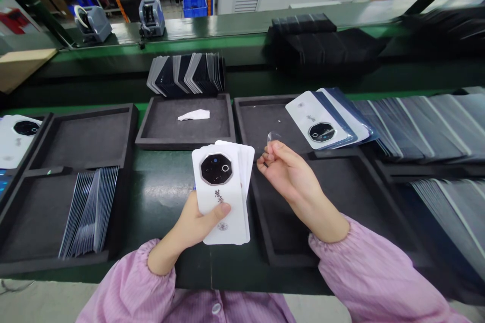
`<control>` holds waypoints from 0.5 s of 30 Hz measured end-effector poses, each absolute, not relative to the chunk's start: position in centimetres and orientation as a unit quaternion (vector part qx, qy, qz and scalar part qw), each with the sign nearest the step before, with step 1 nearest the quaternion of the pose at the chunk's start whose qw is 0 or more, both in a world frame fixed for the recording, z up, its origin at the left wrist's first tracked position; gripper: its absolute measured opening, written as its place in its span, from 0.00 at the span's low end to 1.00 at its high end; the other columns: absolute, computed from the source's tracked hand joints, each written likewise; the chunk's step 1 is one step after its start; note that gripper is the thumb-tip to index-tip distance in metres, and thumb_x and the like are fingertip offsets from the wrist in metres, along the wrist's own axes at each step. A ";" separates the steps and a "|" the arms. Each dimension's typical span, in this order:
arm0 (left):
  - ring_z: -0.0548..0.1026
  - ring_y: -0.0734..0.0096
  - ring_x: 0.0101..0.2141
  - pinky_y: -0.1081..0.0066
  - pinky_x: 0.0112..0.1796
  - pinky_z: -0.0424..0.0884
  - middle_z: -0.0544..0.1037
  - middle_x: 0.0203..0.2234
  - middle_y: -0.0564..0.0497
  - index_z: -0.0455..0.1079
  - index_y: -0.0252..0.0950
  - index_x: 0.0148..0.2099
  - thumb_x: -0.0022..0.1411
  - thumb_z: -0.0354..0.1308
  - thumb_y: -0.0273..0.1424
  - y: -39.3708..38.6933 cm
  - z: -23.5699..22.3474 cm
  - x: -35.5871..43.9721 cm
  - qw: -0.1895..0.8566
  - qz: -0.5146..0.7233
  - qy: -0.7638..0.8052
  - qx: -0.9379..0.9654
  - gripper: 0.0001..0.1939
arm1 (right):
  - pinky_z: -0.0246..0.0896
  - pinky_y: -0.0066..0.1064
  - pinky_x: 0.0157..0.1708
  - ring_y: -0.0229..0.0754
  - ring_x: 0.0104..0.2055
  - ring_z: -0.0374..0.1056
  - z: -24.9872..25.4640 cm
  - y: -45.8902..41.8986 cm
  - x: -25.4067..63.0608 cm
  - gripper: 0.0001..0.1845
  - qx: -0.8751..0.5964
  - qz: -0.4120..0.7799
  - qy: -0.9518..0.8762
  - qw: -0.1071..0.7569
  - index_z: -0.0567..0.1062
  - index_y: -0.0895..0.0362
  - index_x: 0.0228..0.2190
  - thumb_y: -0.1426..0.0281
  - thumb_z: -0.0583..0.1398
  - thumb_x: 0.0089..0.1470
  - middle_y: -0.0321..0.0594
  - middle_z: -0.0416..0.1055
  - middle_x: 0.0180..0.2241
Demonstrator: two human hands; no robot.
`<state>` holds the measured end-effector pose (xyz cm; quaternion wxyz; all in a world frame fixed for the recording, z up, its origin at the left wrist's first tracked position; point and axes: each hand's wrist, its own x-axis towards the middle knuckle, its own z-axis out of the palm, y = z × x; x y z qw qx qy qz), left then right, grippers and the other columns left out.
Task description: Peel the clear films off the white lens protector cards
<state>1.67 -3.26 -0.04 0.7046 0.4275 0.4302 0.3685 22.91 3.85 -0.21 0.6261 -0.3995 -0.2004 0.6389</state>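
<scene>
My left hand [199, 222] grips a small fanned stack of white phone back covers [233, 212], thumb across the front one. The front cover carries a dark octagonal camera window, black lettering and a round printed mark. To the right of the stack, my right hand [288, 176] pinches a small piece of clear film [273, 136] between thumb and fingertips. More white covers with dark blue edges [303, 113] lie overlapped just beyond that hand, on the edge of a dark tray [261, 111].
A dark tray [159, 131] holds a torn white scrap [194, 115]. Upright rows of thin panels [89, 212] stand at left, with others at the back [187, 74] and right [413, 123]. Two tape dispensers [151, 16] sit on the rear ledge.
</scene>
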 end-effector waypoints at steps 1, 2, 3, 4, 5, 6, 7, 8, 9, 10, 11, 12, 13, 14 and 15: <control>0.81 0.54 0.36 0.63 0.36 0.78 0.82 0.37 0.40 0.74 0.32 0.45 0.54 0.69 0.50 -3.3 0.0 1.7 0.706 0.367 0.430 0.428 0.27 | 0.67 0.25 0.30 0.32 0.25 0.57 -0.2 3.8 22.9 0.14 -0.399 0.640 -0.200 0.626 0.71 0.54 0.24 0.68 0.72 0.44 0.30 0.63 0.26; 0.82 0.55 0.36 0.64 0.36 0.78 0.82 0.36 0.40 0.74 0.31 0.44 0.54 0.69 0.50 -3.3 0.0 1.7 0.707 0.364 0.430 0.428 0.27 | 0.67 0.25 0.30 0.32 0.25 0.57 -0.3 3.8 22.9 0.15 -0.399 0.640 -0.200 0.625 0.71 0.54 0.24 0.68 0.72 0.44 0.30 0.62 0.26; 0.81 0.55 0.36 0.64 0.36 0.78 0.82 0.36 0.40 0.74 0.31 0.44 0.54 0.69 0.50 -3.3 0.1 1.7 0.708 0.363 0.430 0.427 0.27 | 0.67 0.25 0.31 0.31 0.25 0.57 -0.3 3.8 22.9 0.15 -0.398 0.641 -0.201 0.624 0.71 0.54 0.24 0.68 0.72 0.44 0.30 0.62 0.26; 0.81 0.55 0.36 0.64 0.36 0.78 0.82 0.36 0.40 0.73 0.31 0.44 0.54 0.69 0.50 -3.3 0.1 1.6 0.709 0.361 0.429 0.427 0.27 | 0.67 0.25 0.31 0.31 0.25 0.58 -0.2 3.8 22.9 0.15 -0.398 0.642 -0.203 0.623 0.70 0.55 0.23 0.68 0.73 0.44 0.30 0.62 0.25; 0.81 0.55 0.36 0.65 0.35 0.77 0.82 0.36 0.40 0.73 0.31 0.44 0.54 0.69 0.50 -3.2 0.1 1.6 0.709 0.361 0.429 0.428 0.27 | 0.66 0.25 0.31 0.31 0.25 0.58 -0.2 3.8 22.9 0.16 -0.398 0.642 -0.204 0.622 0.70 0.55 0.23 0.68 0.73 0.44 0.29 0.62 0.25; 0.81 0.56 0.36 0.65 0.36 0.77 0.82 0.36 0.39 0.73 0.31 0.44 0.54 0.69 0.50 -3.2 0.1 1.6 0.708 0.361 0.429 0.429 0.28 | 0.66 0.25 0.32 0.31 0.25 0.58 -0.1 3.8 22.8 0.16 -0.398 0.642 -0.205 0.623 0.70 0.55 0.22 0.67 0.73 0.44 0.29 0.62 0.25; 0.81 0.56 0.36 0.65 0.36 0.77 0.82 0.36 0.40 0.73 0.31 0.45 0.54 0.69 0.50 -3.2 0.1 1.7 0.706 0.359 0.431 0.433 0.28 | 0.65 0.24 0.31 0.31 0.25 0.58 0.0 3.8 22.7 0.17 -0.398 0.639 -0.206 0.625 0.70 0.55 0.22 0.67 0.73 0.44 0.29 0.62 0.24; 0.81 0.57 0.36 0.66 0.35 0.77 0.82 0.36 0.40 0.73 0.31 0.45 0.54 0.68 0.50 -3.1 0.1 1.7 0.703 0.354 0.435 0.438 0.28 | 0.65 0.24 0.31 0.31 0.25 0.57 0.1 3.7 22.6 0.17 -0.399 0.634 -0.211 0.628 0.70 0.55 0.22 0.67 0.73 0.43 0.29 0.62 0.24; 0.81 0.58 0.35 0.67 0.34 0.77 0.82 0.35 0.41 0.73 0.31 0.44 0.53 0.68 0.51 -3.0 0.1 1.8 0.699 0.346 0.440 0.445 0.29 | 0.64 0.24 0.30 0.31 0.25 0.57 0.3 3.7 22.5 0.17 -0.399 0.625 -0.221 0.634 0.70 0.55 0.22 0.66 0.73 0.43 0.29 0.62 0.24; 0.80 0.60 0.33 0.68 0.33 0.76 0.82 0.34 0.42 0.73 0.31 0.43 0.53 0.68 0.52 -3.0 0.0 1.8 0.696 0.335 0.446 0.452 0.29 | 0.64 0.25 0.30 0.31 0.25 0.57 0.5 3.5 22.5 0.16 -0.399 0.612 -0.240 0.639 0.71 0.54 0.23 0.65 0.73 0.44 0.29 0.62 0.24; 0.80 0.62 0.31 0.69 0.32 0.76 0.81 0.32 0.43 0.74 0.31 0.42 0.53 0.68 0.52 -2.9 -0.1 1.9 0.692 0.323 0.452 0.460 0.29 | 0.63 0.26 0.29 0.32 0.25 0.57 0.7 3.3 22.4 0.15 -0.400 0.595 -0.267 0.644 0.72 0.54 0.24 0.64 0.73 0.44 0.30 0.63 0.24; 0.79 0.63 0.30 0.70 0.30 0.75 0.81 0.31 0.44 0.74 0.31 0.40 0.52 0.68 0.53 -2.8 -0.1 1.9 0.690 0.311 0.457 0.466 0.29 | 0.63 0.27 0.29 0.33 0.25 0.58 0.9 3.1 22.3 0.14 -0.404 0.570 -0.301 0.649 0.74 0.53 0.25 0.64 0.73 0.45 0.30 0.64 0.24; 0.78 0.65 0.29 0.71 0.29 0.74 0.80 0.29 0.45 0.74 0.31 0.38 0.52 0.68 0.54 -2.7 -0.3 2.0 0.690 0.300 0.460 0.472 0.28 | 0.62 0.28 0.28 0.34 0.26 0.59 1.2 2.9 22.3 0.13 -0.411 0.538 -0.339 0.653 0.75 0.52 0.26 0.63 0.73 0.46 0.31 0.65 0.24; 0.77 0.65 0.29 0.72 0.29 0.73 0.79 0.28 0.46 0.73 0.31 0.36 0.52 0.67 0.54 -2.7 -0.4 2.0 0.689 0.290 0.463 0.477 0.28 | 0.62 0.29 0.28 0.35 0.26 0.61 1.4 2.6 22.3 0.11 -0.420 0.501 -0.381 0.654 0.77 0.52 0.28 0.62 0.72 0.47 0.32 0.67 0.24; 0.77 0.66 0.29 0.72 0.29 0.72 0.79 0.28 0.46 0.73 0.31 0.35 0.51 0.67 0.54 -2.6 -0.5 2.0 0.689 0.280 0.464 0.481 0.28 | 0.63 0.30 0.29 0.36 0.27 0.63 1.5 2.3 22.3 0.09 -0.430 0.462 -0.421 0.652 0.78 0.51 0.29 0.62 0.71 0.49 0.33 0.69 0.25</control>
